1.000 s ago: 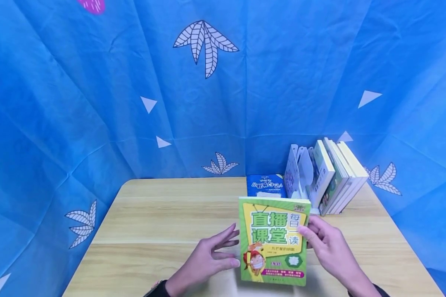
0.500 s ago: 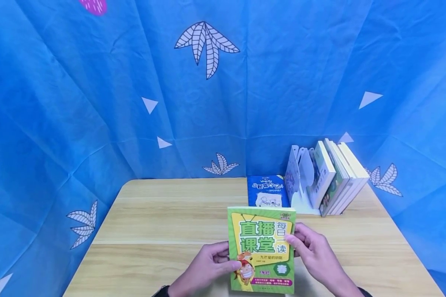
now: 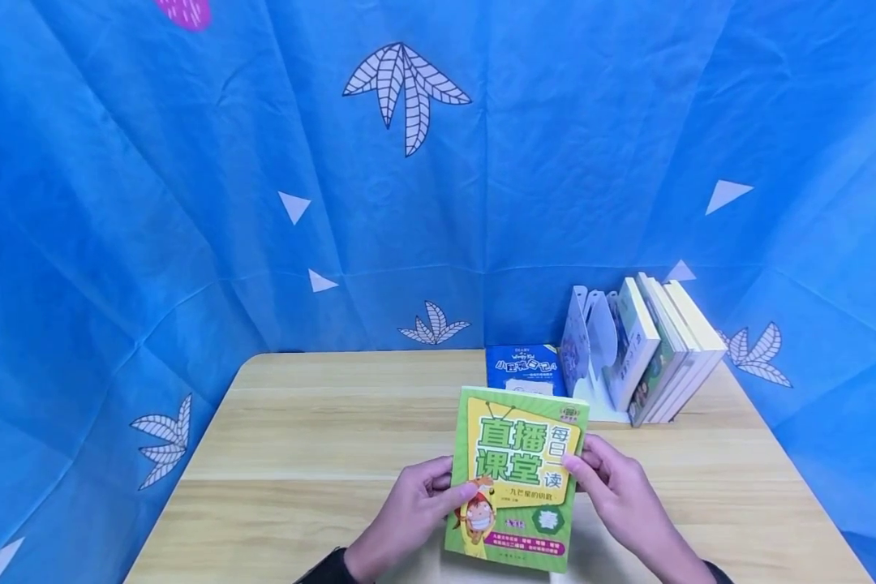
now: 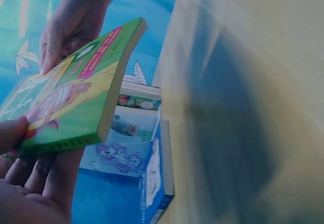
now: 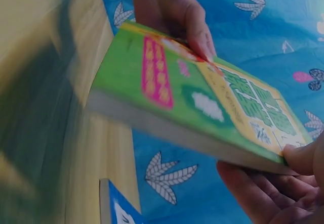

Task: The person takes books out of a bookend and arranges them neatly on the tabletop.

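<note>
A green and yellow paperback book [image 3: 518, 478] is held off the table, its front cover facing up toward the head camera. My left hand [image 3: 412, 513] grips its left edge, thumb on the cover and fingers behind. On the opposite edge my right hand [image 3: 624, 499] pinches it the same way, as the right wrist view shows with the thumb [image 5: 301, 158] on top. Behind the book's top edge, a blue book [image 3: 521, 363] lies on the table, partly covered in the head view.
A white bookend rack [image 3: 600, 381] stands at the back right, with several books [image 3: 672, 349] leaning in and beside it. The wooden table [image 3: 321, 438] stretches left of the hands. A blue patterned curtain [image 3: 380, 211] hangs behind and at the sides.
The left hand, apart from the green book a second ago, has come to grip its left edge. The book shifted left and down, then slightly up, and now tilts a little clockwise.
</note>
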`<act>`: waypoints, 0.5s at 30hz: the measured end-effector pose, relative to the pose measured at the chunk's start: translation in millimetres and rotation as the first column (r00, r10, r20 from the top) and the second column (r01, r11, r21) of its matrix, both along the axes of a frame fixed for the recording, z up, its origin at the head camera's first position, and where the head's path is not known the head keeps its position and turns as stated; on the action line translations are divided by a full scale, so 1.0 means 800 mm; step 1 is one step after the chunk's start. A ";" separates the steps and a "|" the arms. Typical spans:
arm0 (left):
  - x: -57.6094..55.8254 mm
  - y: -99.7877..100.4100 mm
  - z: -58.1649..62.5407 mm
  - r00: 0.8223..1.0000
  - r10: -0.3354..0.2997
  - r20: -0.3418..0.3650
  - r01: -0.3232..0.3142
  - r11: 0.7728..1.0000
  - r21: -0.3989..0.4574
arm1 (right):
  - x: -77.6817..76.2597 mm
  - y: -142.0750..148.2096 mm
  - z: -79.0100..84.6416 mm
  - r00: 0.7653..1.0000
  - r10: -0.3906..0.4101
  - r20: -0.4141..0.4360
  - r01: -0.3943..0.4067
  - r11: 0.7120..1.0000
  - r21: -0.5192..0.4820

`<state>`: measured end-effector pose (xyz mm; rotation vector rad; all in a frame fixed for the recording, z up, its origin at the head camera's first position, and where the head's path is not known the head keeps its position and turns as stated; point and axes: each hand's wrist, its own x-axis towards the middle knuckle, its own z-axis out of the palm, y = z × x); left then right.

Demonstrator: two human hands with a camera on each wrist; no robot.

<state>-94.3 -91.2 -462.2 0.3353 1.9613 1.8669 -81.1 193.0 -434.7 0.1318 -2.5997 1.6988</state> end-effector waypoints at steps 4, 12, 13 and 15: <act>-0.007 0.004 0.005 1.000 0.029 -0.009 -0.029 1.000 -0.004 | -0.001 0.008 0.000 0.999 -0.040 -0.012 0.041 0.999 0.020; -0.040 -0.005 0.018 0.985 0.155 -0.073 -0.157 0.987 -0.033 | -0.001 0.031 -0.005 0.996 -0.041 -0.078 0.045 0.998 0.047; -0.044 -0.008 0.020 0.981 0.176 -0.079 -0.179 0.983 -0.044 | -0.001 0.034 -0.006 0.995 -0.046 -0.087 0.050 0.997 0.052; -0.054 -0.012 0.024 0.974 0.213 -0.073 -0.217 0.974 -0.069 | -0.001 0.039 -0.008 0.995 -0.057 -0.087 0.062 0.997 0.055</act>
